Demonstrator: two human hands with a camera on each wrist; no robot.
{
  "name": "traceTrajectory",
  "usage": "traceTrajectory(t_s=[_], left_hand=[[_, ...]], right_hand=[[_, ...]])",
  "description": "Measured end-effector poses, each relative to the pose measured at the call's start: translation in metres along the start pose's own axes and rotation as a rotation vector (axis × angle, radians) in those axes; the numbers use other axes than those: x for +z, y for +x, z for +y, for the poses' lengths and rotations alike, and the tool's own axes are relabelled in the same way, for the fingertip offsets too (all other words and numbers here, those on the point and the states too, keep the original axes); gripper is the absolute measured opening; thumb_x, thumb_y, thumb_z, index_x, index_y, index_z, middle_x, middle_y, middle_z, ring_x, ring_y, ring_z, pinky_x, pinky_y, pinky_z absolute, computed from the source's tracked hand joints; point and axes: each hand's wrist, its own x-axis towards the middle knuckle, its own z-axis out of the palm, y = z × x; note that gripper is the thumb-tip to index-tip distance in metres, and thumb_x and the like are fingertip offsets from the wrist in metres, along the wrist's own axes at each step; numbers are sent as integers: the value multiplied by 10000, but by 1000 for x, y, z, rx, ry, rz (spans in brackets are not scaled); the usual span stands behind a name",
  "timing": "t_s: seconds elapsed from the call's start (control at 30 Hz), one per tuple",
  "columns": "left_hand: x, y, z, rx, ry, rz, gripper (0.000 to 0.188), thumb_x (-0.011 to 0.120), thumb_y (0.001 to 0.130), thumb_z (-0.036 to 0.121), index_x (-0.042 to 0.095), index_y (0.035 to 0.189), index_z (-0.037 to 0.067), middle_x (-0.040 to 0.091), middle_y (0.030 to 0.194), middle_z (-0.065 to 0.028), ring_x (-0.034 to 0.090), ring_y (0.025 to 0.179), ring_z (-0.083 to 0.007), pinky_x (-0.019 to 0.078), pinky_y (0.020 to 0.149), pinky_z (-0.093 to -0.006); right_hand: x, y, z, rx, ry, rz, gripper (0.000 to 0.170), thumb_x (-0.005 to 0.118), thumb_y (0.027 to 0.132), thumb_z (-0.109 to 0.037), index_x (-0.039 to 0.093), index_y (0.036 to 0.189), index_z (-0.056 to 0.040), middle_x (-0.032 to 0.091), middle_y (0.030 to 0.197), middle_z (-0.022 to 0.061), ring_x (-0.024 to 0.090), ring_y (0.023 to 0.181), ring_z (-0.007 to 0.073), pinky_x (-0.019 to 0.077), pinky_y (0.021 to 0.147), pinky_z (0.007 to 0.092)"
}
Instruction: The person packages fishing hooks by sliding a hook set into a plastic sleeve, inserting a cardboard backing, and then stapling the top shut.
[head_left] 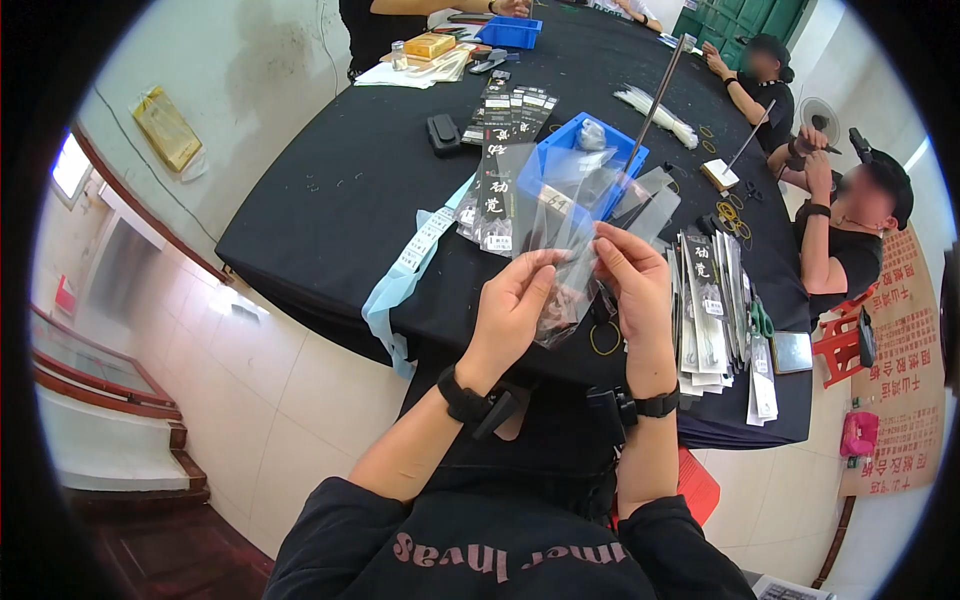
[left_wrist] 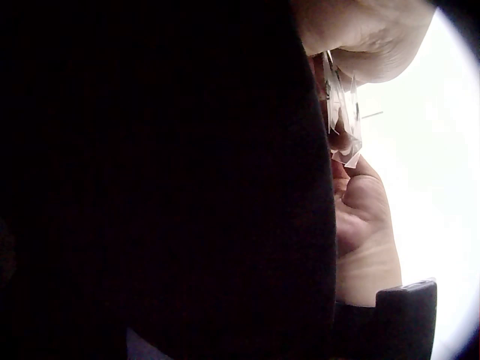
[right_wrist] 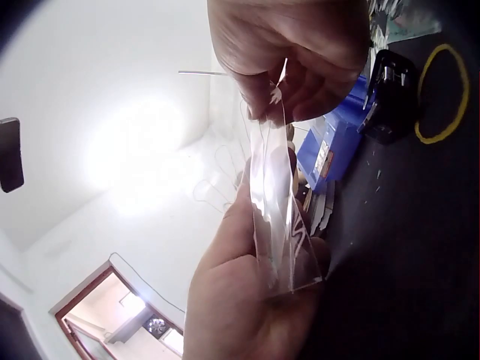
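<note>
Above the table's near edge, my left hand (head_left: 512,312) and right hand (head_left: 637,285) pinch a clear plastic sleeve (head_left: 563,240) between thumbs and fingers. The right wrist view has my right hand (right_wrist: 292,45) gripping the sleeve's (right_wrist: 271,187) upper end, while my left hand (right_wrist: 240,289) lies along its lower part. Behind the sleeve stands a blue tray (head_left: 640,158) with more clear plastic and a thin rod. Black printed header cards (head_left: 495,195) lie left of it. Dark cloth blocks much of the left wrist view; my right hand (left_wrist: 364,221) shows at its edge.
Right of my hands lies a stack of packaged cards (head_left: 700,325), with green-handled scissors (head_left: 762,318) beside it. A light blue label strip (head_left: 412,255) hangs over the left edge. Yellow rubber bands (head_left: 735,215) and white ties (head_left: 660,115) lie farther back. Other people sit around the table.
</note>
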Motion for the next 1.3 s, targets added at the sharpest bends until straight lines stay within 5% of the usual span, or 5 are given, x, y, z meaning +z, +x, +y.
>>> traceTrajectory(t_s=[0.5, 0.8, 1.1, 1.2, 1.3], left_hand=[[-3, 0, 1, -31, 7, -86, 296, 489, 1001, 166, 526, 1229, -19, 641, 1015, -60, 633, 831, -85, 493, 700, -192], [4, -4, 16, -53, -200, -50, 282, 482, 1005, 188, 595, 1185, 2, 643, 881, -15, 572, 752, -42, 472, 672, -193], [-1, -1, 3, 90, 113, 5, 281, 477, 1005, 168, 606, 1146, -37, 549, 748, 43, 443, 658, -16, 383, 595, -178], [1, -3, 8, -1, -1, -45, 290, 459, 1011, 161, 585, 1166, -50, 628, 1032, -34, 572, 877, -57, 471, 781, -200], [4, -1, 5, 48, 14, 31, 253, 501, 992, 166, 631, 1105, -19, 501, 685, 70, 418, 622, -4, 352, 549, -173]], right_hand=[[2, -2, -4, 43, 45, 10, 206, 696, 845, -72, 687, 1036, 5, 675, 851, 16, 570, 698, 54, 447, 633, 186], [2, -3, -6, 76, 118, 31, 190, 690, 844, -57, 686, 1025, 0, 661, 843, 9, 560, 682, 57, 448, 634, 177], [3, -4, -6, 57, 132, 3, 192, 685, 847, -56, 671, 1031, -3, 663, 870, 19, 588, 719, 69, 470, 656, 190], [0, -2, -4, 52, 125, -1, 191, 682, 850, -54, 669, 1033, -6, 666, 885, 21, 596, 730, 73, 477, 658, 194], [-1, -2, -3, 55, 129, -3, 190, 678, 852, -53, 669, 1037, -11, 668, 887, 20, 600, 733, 74, 482, 660, 195]])
